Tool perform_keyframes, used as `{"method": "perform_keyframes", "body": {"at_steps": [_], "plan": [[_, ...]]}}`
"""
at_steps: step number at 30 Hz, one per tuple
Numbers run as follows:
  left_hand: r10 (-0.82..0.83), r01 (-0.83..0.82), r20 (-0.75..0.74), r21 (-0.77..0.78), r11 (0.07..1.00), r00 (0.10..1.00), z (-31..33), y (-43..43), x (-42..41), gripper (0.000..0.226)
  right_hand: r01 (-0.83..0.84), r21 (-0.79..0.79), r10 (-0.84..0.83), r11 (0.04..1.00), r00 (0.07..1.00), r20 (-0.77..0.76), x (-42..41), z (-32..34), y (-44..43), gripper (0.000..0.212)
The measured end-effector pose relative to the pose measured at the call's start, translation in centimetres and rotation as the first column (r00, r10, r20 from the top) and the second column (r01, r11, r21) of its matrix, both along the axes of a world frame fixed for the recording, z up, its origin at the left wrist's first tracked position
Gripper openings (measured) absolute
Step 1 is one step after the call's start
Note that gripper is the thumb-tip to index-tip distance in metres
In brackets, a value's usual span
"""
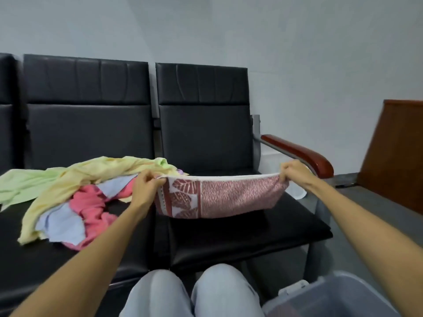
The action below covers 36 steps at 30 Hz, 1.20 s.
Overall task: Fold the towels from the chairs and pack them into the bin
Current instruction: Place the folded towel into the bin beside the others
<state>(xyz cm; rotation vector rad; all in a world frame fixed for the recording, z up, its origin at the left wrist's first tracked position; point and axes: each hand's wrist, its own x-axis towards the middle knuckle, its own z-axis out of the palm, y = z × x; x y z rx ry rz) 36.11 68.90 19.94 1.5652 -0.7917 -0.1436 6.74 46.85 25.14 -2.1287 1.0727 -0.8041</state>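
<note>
Left hand (146, 183) pinching patterned pink towel (219, 197) by 1 top corner, right hand (291, 172) pinching the other, towel stretched above chair seat (240, 234)

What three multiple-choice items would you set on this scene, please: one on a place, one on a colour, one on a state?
1. Where does the pile of loose towels lie?
A. on the right seat
B. on the left seat
C. on the floor

2. What colour is the patterned towel?
A. blue
B. green
C. red and white

3. How is the patterned towel held?
A. stretched between the left hand and the right hand
B. bunched in one hand
C. lying untouched

Answers: 1 B, the heap spreads over the left seat; 2 C, it has a red leaf print on white; 3 A, each hand pinches a top corner, with the edge taut between them.
</note>
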Motion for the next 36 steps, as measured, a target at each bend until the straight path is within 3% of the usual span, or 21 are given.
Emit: {"method": "perform_keyframes", "body": {"at_steps": [5,7,11,15,20,22,26,29,33,36], "plan": [[0.040,-0.028,-0.066,0.168,0.985,0.997,-4.7,-0.6,0.6,0.031,-0.084,0.223,0.104,0.971,0.992,-0.077,0.7,-5.5,0.9,0.011],[0.046,-0.030,-0.067,0.221,0.975,0.997,-5.8,-1.2,1.1,0.027,-0.063,0.242,0.087,0.968,0.992,-0.089,1.2,-6.8,0.2,0.016],[0.027,-0.044,0.060,0.318,0.947,0.998,-6.6,-3.4,2.5,0.017,0.056,0.196,-0.049,0.979,0.998,-0.038,3.1,-8.0,-2.9,0.029],[0.019,-0.057,0.135,0.280,0.958,0.991,-6.0,-6.7,4.2,0.014,0.205,0.070,-0.206,0.976,0.978,0.011,5.6,-7.9,-6.0,0.029],[0.045,-0.105,0.163,0.382,0.918,0.986,-7.5,-11.5,6.3,0.020,0.232,-0.118,-0.255,0.966,0.934,-0.250,8.8,-10.6,-9.5,0.018],[0.057,-0.120,0.155,0.432,0.894,0.986,-8.8,-12.8,7.0,0.015,0.233,-0.135,-0.266,0.963,0.895,-0.358,9.6,-11.9,-10.2,0.004],[0.066,-0.156,0.195,0.490,0.858,0.978,-11.3,-14.3,8.0,0.008,0.217,-0.168,-0.274,0.961,0.803,-0.529,10.4,-14.4,-10.3,0.026],[0.082,-0.204,0.234,0.564,0.800,0.969,-12.2,-14.3,8.6,0.021,0.202,-0.262,-0.321,0.944,0.745,-0.584,10.5,-15.2,-9.5,0.039],[0.089,-0.130,0.095,0.673,0.728,0.992,-11.6,-14.0,9.6,0.051,0.132,-0.368,-0.357,0.920,0.668,-0.652,11.9,-14.2,-8.7,0.053],[0.071,0.042,-0.126,0.719,0.694,0.989,-10.5,-12.5,9.8,0.064,0.034,-0.357,-0.245,0.933,0.787,-0.566,14.5,-13.2,-6.5,0.053]]}}
